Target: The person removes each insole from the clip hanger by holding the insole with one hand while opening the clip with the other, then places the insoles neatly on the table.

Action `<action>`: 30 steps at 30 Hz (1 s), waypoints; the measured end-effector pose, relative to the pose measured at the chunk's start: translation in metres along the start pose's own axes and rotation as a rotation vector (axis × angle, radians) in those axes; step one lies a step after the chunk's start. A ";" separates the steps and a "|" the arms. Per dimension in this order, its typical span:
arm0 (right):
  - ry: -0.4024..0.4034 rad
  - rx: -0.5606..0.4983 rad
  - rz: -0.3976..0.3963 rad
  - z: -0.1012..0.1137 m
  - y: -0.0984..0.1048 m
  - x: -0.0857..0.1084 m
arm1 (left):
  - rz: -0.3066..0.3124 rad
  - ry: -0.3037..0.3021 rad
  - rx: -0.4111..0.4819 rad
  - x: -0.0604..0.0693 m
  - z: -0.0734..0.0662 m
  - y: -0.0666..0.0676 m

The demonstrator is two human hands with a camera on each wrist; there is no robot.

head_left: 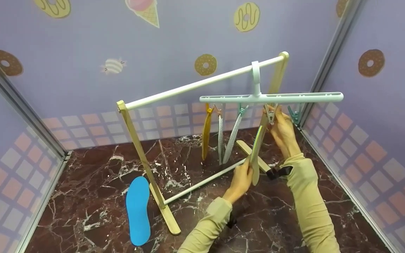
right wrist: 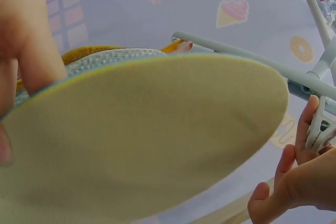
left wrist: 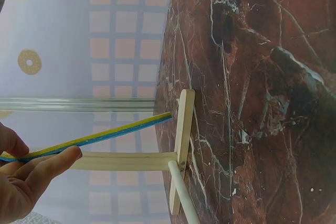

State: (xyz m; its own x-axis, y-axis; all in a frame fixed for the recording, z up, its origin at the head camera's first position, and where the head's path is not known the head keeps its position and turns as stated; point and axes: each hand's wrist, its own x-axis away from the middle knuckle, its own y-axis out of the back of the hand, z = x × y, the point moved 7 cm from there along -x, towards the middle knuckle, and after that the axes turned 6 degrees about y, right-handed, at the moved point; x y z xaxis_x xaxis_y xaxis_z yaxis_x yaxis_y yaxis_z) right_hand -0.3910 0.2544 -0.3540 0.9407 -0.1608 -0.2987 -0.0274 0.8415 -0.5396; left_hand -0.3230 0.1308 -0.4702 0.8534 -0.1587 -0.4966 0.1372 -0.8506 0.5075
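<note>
An insole (head_left: 257,144) with a beige face and a yellow-and-blue edge stands upright in my left hand (head_left: 242,178), which pinches it low down. In the left wrist view the insole (left wrist: 105,134) is seen edge-on between the fingers of the left hand (left wrist: 31,179). My right hand (head_left: 282,131) grips a pale clip (head_left: 270,114) under the light green hanger (head_left: 297,97). The right wrist view shows the beige face (right wrist: 157,129) of the insole beside the right hand (right wrist: 299,182) and the clip (right wrist: 321,127); whether the clip's jaws are parted is unclear.
The hanger hooks over the top bar (head_left: 195,85) of a wooden rack. From it hang a yellow insole (head_left: 206,137) and two grey ones (head_left: 220,140), (head_left: 233,137) on clips, plus a teal clip (head_left: 295,115). A blue insole (head_left: 138,211) lies left of the rack's foot (head_left: 169,218).
</note>
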 end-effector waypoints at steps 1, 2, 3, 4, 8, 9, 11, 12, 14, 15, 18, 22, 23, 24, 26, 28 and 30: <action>0.000 0.008 0.000 0.001 0.000 0.000 | -0.002 -0.004 0.002 0.000 0.000 0.000; -0.005 0.012 0.003 0.001 0.000 0.000 | -0.005 -0.007 0.000 0.001 0.000 0.001; -0.011 0.013 0.006 0.001 0.000 0.000 | -0.009 -0.011 -0.003 0.001 -0.001 0.002; -0.015 0.020 0.007 0.002 0.000 0.000 | -0.012 -0.014 -0.005 0.001 -0.001 0.002; -0.039 0.028 0.018 0.002 0.002 0.000 | -0.001 -0.005 -0.002 0.003 -0.001 0.003; -0.043 0.030 0.021 0.002 0.002 0.000 | 0.002 -0.002 0.000 0.003 -0.001 0.004; -0.050 0.030 0.025 0.002 0.002 0.000 | 0.005 -0.001 0.008 0.004 -0.002 0.005; -0.054 0.023 0.029 0.002 0.002 0.000 | 0.001 -0.005 0.009 0.004 -0.002 0.006; -0.057 0.013 0.042 0.002 0.002 0.001 | -0.004 -0.016 0.015 0.005 -0.003 0.008; -0.058 0.004 0.044 0.002 0.002 0.001 | -0.006 -0.022 0.014 0.006 -0.004 0.008; -0.063 -0.031 0.057 0.002 0.001 0.000 | -0.017 -0.035 0.006 0.007 -0.004 0.011; -0.076 -0.049 0.051 0.000 0.003 -0.001 | -0.020 -0.041 0.003 0.010 -0.002 0.014; -0.078 -0.047 0.045 0.000 0.003 -0.001 | -0.019 -0.041 0.003 0.010 -0.001 0.015; -0.080 -0.047 0.039 -0.001 0.004 -0.001 | -0.018 -0.040 0.002 0.011 -0.001 0.016; -0.077 -0.024 0.020 -0.001 0.006 -0.002 | -0.017 -0.039 -0.002 0.013 0.000 0.018; -0.074 -0.019 0.006 -0.001 0.007 -0.002 | -0.019 -0.039 0.004 0.014 0.001 0.021; -0.071 -0.014 0.001 -0.001 0.008 -0.002 | -0.021 -0.038 0.013 0.016 0.001 0.024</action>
State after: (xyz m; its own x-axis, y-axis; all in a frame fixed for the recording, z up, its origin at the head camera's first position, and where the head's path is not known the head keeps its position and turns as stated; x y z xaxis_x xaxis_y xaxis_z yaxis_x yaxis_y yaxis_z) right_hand -0.3932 0.2607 -0.3583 0.9623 -0.1225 -0.2429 -0.0328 0.8342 -0.5505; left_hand -0.3067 0.1072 -0.4671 0.8303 -0.1596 -0.5339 0.1479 -0.8606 0.4874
